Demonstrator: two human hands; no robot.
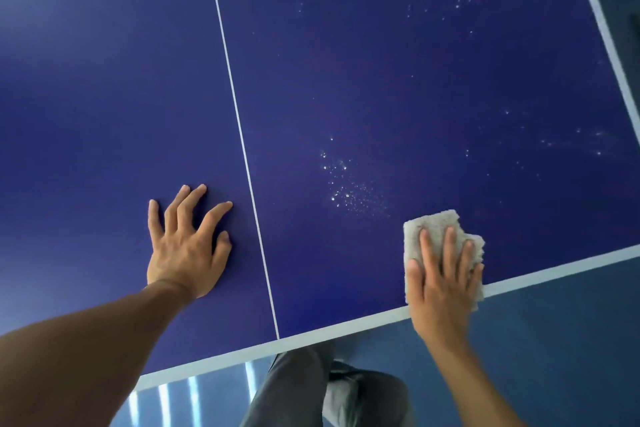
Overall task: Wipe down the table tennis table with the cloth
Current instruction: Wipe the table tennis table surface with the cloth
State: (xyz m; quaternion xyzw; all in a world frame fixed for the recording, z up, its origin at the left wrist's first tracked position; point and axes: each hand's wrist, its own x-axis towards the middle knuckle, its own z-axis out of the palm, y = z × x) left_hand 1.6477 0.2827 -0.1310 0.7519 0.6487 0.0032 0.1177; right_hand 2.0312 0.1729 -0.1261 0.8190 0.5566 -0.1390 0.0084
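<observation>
The right hand point(443, 284) lies flat on a folded, pale grey fluffy cloth point(433, 222). Its fingers point(450, 246) are straight and slightly apart, pressing rather than gripping, likely so the whole pad bears evenly on the dark blue table tennis worktop point(415, 80). The cloth sits under those fingers at the near white edge stripe point(346, 324), part of it showing past the fingertips. Just beyond the fingertips and to their left, a scatter of pale droplets or specks point(349, 191) awaits wiping. The left hand point(187, 246) rests with fingers splayed wide, across the thin white centre line point(242, 142) from the cloth, apparently bracing the forward lean.
</observation>
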